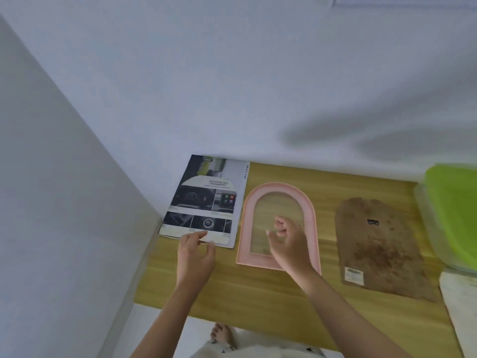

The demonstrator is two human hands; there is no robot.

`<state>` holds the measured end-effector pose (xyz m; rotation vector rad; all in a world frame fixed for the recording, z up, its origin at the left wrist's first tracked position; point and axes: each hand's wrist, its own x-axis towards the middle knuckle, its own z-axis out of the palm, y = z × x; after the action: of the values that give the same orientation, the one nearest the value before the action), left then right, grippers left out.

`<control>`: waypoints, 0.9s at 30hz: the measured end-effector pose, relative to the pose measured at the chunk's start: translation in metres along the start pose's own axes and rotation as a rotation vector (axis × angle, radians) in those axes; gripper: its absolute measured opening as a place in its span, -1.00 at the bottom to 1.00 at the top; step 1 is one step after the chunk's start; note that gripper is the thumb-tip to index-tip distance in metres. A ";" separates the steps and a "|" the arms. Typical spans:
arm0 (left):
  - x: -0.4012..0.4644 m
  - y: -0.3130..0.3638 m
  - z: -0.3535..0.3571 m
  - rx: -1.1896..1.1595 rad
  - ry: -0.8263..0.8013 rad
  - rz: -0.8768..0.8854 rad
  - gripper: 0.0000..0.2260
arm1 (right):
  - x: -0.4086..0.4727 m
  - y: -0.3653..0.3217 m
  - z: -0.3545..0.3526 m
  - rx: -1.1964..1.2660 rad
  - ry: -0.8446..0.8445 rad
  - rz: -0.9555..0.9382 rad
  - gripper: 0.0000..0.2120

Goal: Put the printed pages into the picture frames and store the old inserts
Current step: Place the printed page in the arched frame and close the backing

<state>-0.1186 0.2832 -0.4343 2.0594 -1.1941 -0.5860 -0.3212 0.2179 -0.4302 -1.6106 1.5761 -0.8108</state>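
A printed page (206,197) with dark car-interior pictures lies at the table's back left corner. My left hand (195,254) pinches its near edge between thumb and fingers. To its right a pink arched picture frame (246,228) lies flat, with the wood showing through its window. My right hand (289,241) hovers over the frame's lower half with fingers loosely curled and nothing in them. Right of the frame lies the brown arched backing board (379,244), which carries a small black hanger and a white sticker.
The wooden table (258,301) meets white walls at the back and left. A green-lidded clear plastic box (454,215) stands at the right edge. Near it, a white paper (462,306) lies at the front right. My bare foot shows below the table's front edge.
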 end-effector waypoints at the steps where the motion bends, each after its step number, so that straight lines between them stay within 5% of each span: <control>1: 0.009 -0.006 -0.009 0.021 0.001 -0.005 -0.71 | 0.005 -0.008 0.011 -0.004 0.001 -0.009 -0.61; 13: 0.071 -0.070 -0.055 0.096 -0.038 -0.176 -0.49 | 0.100 -0.069 0.097 -0.242 -0.158 -0.095 -0.60; 27: 0.087 -0.090 -0.046 0.037 -0.018 -0.192 -0.53 | 0.177 -0.059 0.125 -0.605 -0.393 -0.041 -0.33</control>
<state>0.0053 0.2541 -0.4738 2.2203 -1.0301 -0.6783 -0.1754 0.0490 -0.4566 -2.0688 1.5750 -0.0015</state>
